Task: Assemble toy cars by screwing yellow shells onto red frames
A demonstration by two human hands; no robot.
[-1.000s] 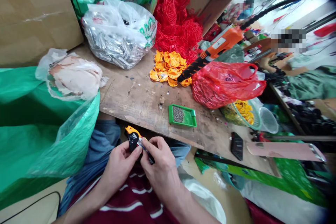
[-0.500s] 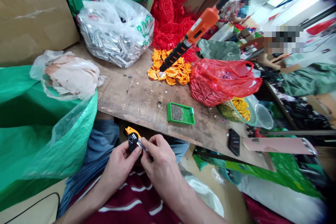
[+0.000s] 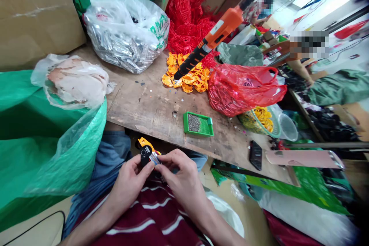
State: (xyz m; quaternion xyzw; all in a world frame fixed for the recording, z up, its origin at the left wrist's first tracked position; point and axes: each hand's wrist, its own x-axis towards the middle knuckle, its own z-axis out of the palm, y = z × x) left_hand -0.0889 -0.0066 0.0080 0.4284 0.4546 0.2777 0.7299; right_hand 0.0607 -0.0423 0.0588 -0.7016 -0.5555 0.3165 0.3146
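Over my lap, just below the table's front edge, an orange-and-black plastic assembly is held between both hands. It has a white mark on its black side and a shiny metal strip at its right. My left hand pinches the black part between thumb and fingers. At the right end, my right hand has its thumb and fingers closed at the metal strip, partly covering that end. Beyond the hands, a green plastic tray with many small metal pieces stands on the table.
An orange-and-black electric screwdriver hangs over a pile of orange plastic parts. Around them are a clear bag of metal parts, a red bag and a phone. People sit in the background at right.
My right thumb and fingers have shifted around the right end of the assembly, and more of the metal strip shows. My left hand keeps its pinch.
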